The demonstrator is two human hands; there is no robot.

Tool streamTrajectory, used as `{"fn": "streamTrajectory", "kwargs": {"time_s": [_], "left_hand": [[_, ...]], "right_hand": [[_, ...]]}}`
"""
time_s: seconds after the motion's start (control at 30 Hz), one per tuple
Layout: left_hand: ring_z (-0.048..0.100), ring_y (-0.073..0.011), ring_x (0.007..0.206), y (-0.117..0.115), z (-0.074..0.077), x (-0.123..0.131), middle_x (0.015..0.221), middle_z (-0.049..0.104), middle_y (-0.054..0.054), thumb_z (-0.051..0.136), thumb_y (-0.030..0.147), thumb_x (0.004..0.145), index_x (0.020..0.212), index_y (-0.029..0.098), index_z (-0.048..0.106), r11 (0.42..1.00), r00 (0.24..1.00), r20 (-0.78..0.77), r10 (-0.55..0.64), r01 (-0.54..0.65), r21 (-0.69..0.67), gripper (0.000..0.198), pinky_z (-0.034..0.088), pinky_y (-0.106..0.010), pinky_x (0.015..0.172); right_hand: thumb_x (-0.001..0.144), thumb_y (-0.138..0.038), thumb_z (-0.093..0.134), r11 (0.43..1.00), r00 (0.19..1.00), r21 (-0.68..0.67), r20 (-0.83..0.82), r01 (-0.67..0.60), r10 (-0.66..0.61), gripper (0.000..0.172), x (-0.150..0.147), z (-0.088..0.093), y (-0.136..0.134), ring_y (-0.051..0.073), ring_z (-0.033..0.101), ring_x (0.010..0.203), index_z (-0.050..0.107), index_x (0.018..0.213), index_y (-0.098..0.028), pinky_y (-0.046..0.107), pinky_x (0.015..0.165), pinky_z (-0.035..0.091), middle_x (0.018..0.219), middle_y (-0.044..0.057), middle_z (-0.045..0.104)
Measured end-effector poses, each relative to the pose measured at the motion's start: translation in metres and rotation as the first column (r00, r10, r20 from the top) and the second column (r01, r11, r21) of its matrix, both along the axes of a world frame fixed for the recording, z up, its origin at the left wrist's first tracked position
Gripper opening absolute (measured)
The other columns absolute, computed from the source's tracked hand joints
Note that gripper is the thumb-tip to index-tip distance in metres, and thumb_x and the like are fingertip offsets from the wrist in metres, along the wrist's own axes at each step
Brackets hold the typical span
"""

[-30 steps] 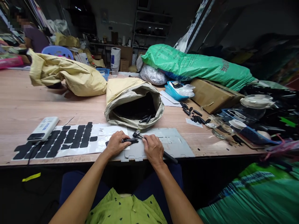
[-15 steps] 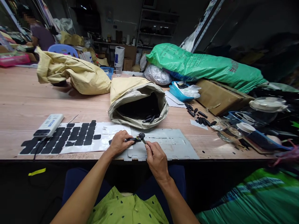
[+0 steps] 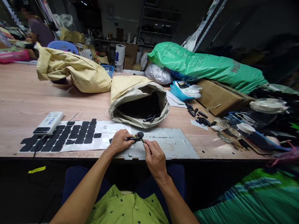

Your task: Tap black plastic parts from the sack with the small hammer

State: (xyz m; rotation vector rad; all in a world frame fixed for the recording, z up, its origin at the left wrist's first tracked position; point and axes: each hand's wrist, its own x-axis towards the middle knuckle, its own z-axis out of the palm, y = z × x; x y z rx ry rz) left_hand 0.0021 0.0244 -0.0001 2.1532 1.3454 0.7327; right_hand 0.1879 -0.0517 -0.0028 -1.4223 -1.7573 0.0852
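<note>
My left hand [image 3: 119, 140] is closed around a slim black piece [image 3: 130, 138] held low over the grey board [image 3: 163, 143]. In my right hand [image 3: 155, 158] is a small hammer with a rounded black head [image 3: 140, 134], gripped by its thin metal handle. The hammer head lies at the right end of the black piece; whether they touch I cannot tell. Just beyond both hands, a yellow sack [image 3: 127, 88] lies with its mouth towards me and several black pieces [image 3: 151, 118] inside its lip.
Sheets of black rounded pads [image 3: 79, 133] and a white device [image 3: 48, 123] lie to the left. Loose black parts [image 3: 202, 119], a cardboard box [image 3: 219, 96] and a green sack [image 3: 205, 65] occupy the right side. A person [image 3: 39, 31] sits far left.
The hammer head has shifted slightly left, closer to my left hand, and my right hand has moved a little with it. My left hand keeps its grip.
</note>
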Motion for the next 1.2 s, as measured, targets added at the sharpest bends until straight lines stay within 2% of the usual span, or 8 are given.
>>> {"fn": "streamTrajectory", "kwargs": {"time_s": [0.13, 0.3, 0.5, 0.7, 0.83, 1.2], "left_hand": [[0.051, -0.0175, 0.08, 0.001, 0.001, -0.001, 0.078, 0.058, -0.002, 0.072, 0.027, 0.08, 0.096, 0.024, 0.078, 1.0, 1.0, -0.02, -0.016, 0.016, -0.019, 0.017, 0.039, -0.029, 0.072], [0.05, -0.0173, 0.079, 0.002, 0.001, 0.0, 0.077, 0.057, -0.001, 0.07, 0.026, 0.08, 0.091, 0.024, 0.079, 0.999, 1.0, -0.018, -0.015, 0.015, -0.032, 0.014, 0.039, -0.029, 0.073], [0.051, -0.0183, 0.081, 0.0, 0.005, 0.0, 0.076, 0.058, -0.001, 0.071, 0.028, 0.077, 0.097, 0.024, 0.078, 0.998, 1.0, -0.019, 0.011, -0.013, -0.062, 0.021, 0.04, -0.029, 0.072], [0.052, -0.0195, 0.082, -0.001, 0.007, -0.002, 0.08, 0.06, -0.002, 0.068, 0.032, 0.079, 0.098, 0.023, 0.076, 0.997, 1.0, -0.028, -0.009, 0.007, -0.082, 0.023, 0.041, -0.03, 0.072], [0.051, -0.0196, 0.082, -0.001, 0.007, -0.003, 0.08, 0.06, -0.002, 0.069, 0.029, 0.077, 0.097, 0.023, 0.076, 0.997, 0.999, -0.026, -0.029, 0.028, -0.068, 0.022, 0.041, -0.031, 0.073], [0.052, -0.0195, 0.084, 0.0, 0.0, -0.005, 0.084, 0.06, -0.003, 0.066, 0.027, 0.08, 0.096, 0.023, 0.075, 0.998, 0.998, -0.031, -0.062, 0.061, -0.021, 0.019, 0.041, -0.033, 0.078]], "right_hand": [[0.099, -0.025, 0.044, 1.0, 0.999, -0.004, 0.034, -0.031, 0.031, 0.026, -0.005, 0.0, 0.0, 0.015, 0.063, 0.088, 0.065, 0.114, -0.018, 0.025, 0.08, 0.05, 0.094, 0.006, 0.065], [0.1, -0.028, 0.043, 0.996, 0.992, -0.079, 0.123, -0.03, 0.039, 0.027, -0.004, -0.003, 0.003, 0.015, 0.063, 0.083, 0.066, 0.11, -0.019, 0.024, 0.075, 0.048, 0.09, 0.005, 0.065], [0.1, -0.029, 0.043, 0.995, 0.976, -0.003, 0.193, 0.1, -0.098, 0.027, 0.013, -0.002, 0.024, 0.015, 0.061, 0.083, 0.067, 0.111, -0.02, 0.025, 0.072, 0.043, 0.092, 0.004, 0.066], [0.096, -0.028, 0.05, 0.983, 0.911, 0.033, 0.371, 0.181, -0.18, 0.022, 0.029, -0.016, 0.044, 0.018, 0.053, 0.081, 0.07, 0.101, -0.021, 0.03, 0.074, 0.037, 0.087, 0.005, 0.065], [0.095, -0.029, 0.053, 0.977, 0.913, -0.006, 0.357, 0.215, -0.199, 0.019, 0.029, -0.02, 0.046, 0.019, 0.052, 0.083, 0.07, 0.101, -0.022, 0.031, 0.075, 0.035, 0.089, 0.004, 0.064], [0.092, -0.027, 0.055, 0.975, 0.928, -0.05, 0.321, 0.218, -0.191, 0.018, 0.026, -0.017, 0.045, 0.019, 0.05, 0.085, 0.069, 0.101, -0.021, 0.031, 0.076, 0.034, 0.092, 0.005, 0.063]]}}
